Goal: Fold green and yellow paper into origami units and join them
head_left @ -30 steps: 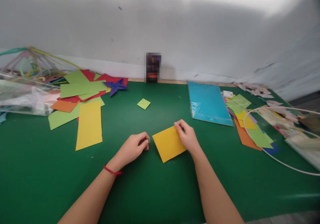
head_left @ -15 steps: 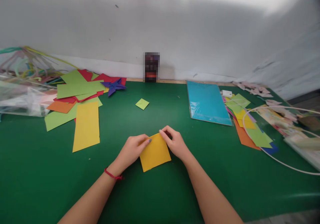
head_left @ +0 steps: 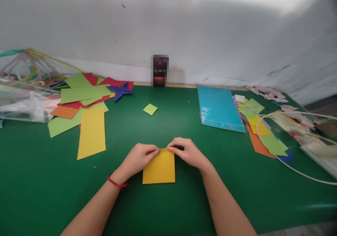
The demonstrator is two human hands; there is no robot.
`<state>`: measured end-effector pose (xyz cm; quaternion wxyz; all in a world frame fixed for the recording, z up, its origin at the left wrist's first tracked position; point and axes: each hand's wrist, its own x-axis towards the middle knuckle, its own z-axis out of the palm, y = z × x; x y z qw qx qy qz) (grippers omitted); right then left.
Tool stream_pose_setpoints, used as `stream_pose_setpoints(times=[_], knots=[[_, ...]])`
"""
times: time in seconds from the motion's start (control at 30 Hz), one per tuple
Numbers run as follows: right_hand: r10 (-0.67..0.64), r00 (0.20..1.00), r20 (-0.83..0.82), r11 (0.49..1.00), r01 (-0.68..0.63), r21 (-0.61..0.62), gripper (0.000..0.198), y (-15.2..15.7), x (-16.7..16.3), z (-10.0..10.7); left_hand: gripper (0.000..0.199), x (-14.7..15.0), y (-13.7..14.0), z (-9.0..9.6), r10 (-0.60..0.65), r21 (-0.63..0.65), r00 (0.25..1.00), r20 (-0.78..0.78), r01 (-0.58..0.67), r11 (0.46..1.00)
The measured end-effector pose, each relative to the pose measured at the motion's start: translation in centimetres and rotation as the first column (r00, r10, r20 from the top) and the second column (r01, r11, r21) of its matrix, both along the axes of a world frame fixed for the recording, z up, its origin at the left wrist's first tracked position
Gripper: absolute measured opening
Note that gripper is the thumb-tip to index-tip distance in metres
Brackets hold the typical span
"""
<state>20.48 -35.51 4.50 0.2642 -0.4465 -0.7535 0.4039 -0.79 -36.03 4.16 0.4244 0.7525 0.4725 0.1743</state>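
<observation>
Paper [head_left: 159, 169] pinched, far edge: left hand [head_left: 138, 158], right hand [head_left: 190, 152].

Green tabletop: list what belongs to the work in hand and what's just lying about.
In hand:
yellow rectangular paper, pinched along its far edge
left hand
right hand

Seemingly just lying about:
small light-green paper square
purple folded-paper star
flat blue plastic-wrapped rectangle
long yellow paper sheet

yellow paper [head_left: 159, 167] | plain, roughly square | far edge pinched | over green tabletop [head_left: 163, 211]
</observation>
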Motion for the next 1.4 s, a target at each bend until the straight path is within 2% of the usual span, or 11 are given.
stream_pose_setpoints(times=[0.33,0.57,0.7,0.8,0.93,1.1,1.23,1.33,1.4], knots=[[-0.022,1.000,0.022,0.995,0.024,-0.097,0.018,0.2,1.4,0.7,0.029,-0.5,0.3,0.5,0.030,0.001,0.999,-0.025,-0.030,1.000],[-0.037,0.999,0.012,0.992,0.039,-0.121,0.018,0.3,1.5,0.6,0.030,-0.3,0.2,0.6,0.034,-0.019,0.999,-0.031,-0.034,0.999],[-0.105,0.994,-0.002,0.987,0.104,-0.125,0.020,0.3,0.9,0.0,0.032,-0.3,0.2,0.4,0.081,0.001,0.996,-0.047,-0.081,0.997],[-0.164,0.985,-0.059,0.973,0.151,-0.174,0.024,0.2,0.0,-0.6,0.032,-0.3,0.2,0.3,0.130,0.015,0.990,-0.055,-0.129,0.991],[-0.235,0.965,-0.116,0.957,0.209,-0.201,0.027,0.0,-1.0,-1.1,0.032,-0.3,0.3,0.3,0.147,-0.018,0.989,0.005,-0.147,0.989],[-0.306,0.944,-0.123,0.942,0.281,-0.184,0.026,0.2,-0.5,-1.5,0.036,-0.5,0.5,0.3,0.162,-0.060,0.985,0.063,-0.159,0.985],[-0.349,0.927,-0.137,0.929,0.323,-0.182,0.026,0.5,0.0,-1.7,0.036,-0.7,0.7,0.2,0.264,-0.050,0.962,0.063,-0.261,0.964],[-0.390,0.911,-0.132,0.917,0.370,-0.151,0.028,0.6,0.2,-1.9,0.034,-0.6,0.7,0.0,0.336,-0.153,0.925,0.179,-0.311,0.938],[-0.429,0.894,-0.128,0.901,0.413,-0.135,0.030,0.7,0.2,-1.9,0.031,-0.6,0.7,-0.1,0.317,-0.249,0.910,0.268,-0.253,0.935]])
